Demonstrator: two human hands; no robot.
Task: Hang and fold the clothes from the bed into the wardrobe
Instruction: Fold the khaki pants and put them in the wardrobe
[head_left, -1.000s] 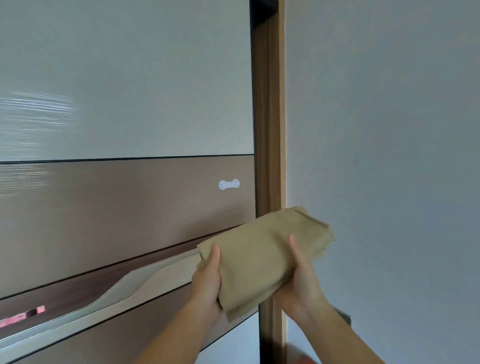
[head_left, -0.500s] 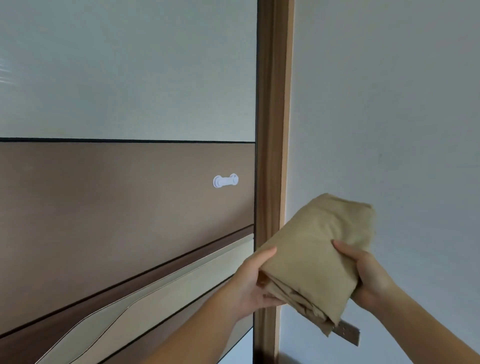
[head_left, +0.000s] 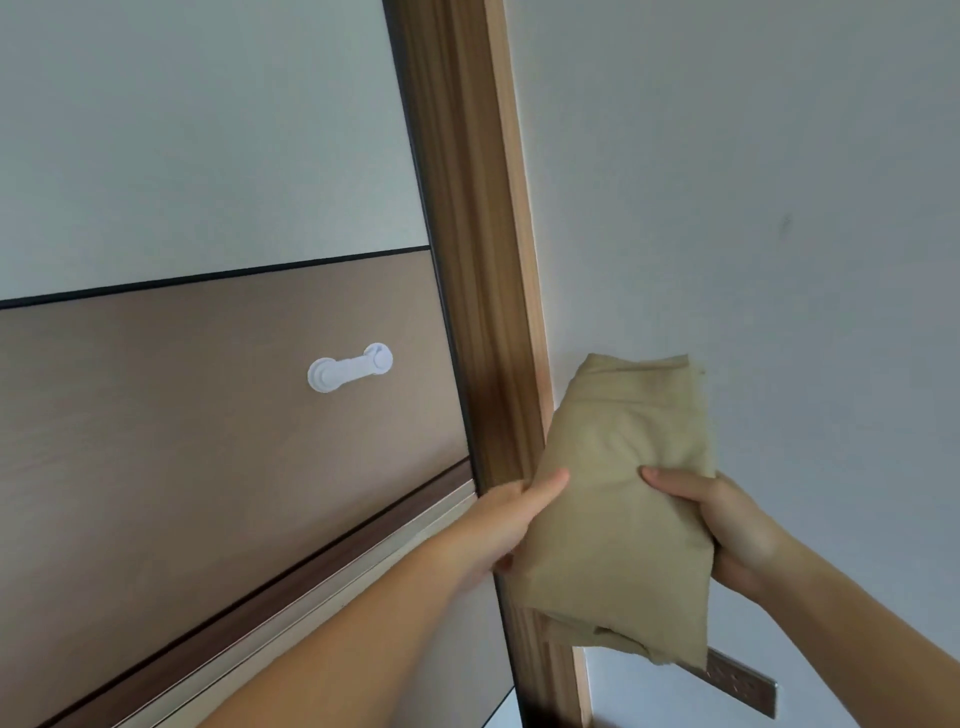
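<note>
A folded beige garment (head_left: 621, 499) is held up in front of me, to the right of the wardrobe's wooden side post (head_left: 470, 291). My left hand (head_left: 506, 525) grips its left edge, thumb on the front. My right hand (head_left: 727, 525) grips its right edge, thumb across the cloth. The wardrobe's sliding door (head_left: 208, 441) is closed, with a white upper panel and a brown lower panel. The wardrobe's inside is hidden.
A white child-safety latch (head_left: 349, 367) is stuck on the brown door panel. A plain white wall (head_left: 753, 182) fills the right side. A small metal plate (head_left: 740, 688) shows on the wall below the garment.
The folded garment and both hands have shifted right, from in front of the door and post to in front of the wall. The view has tilted and swung right.
</note>
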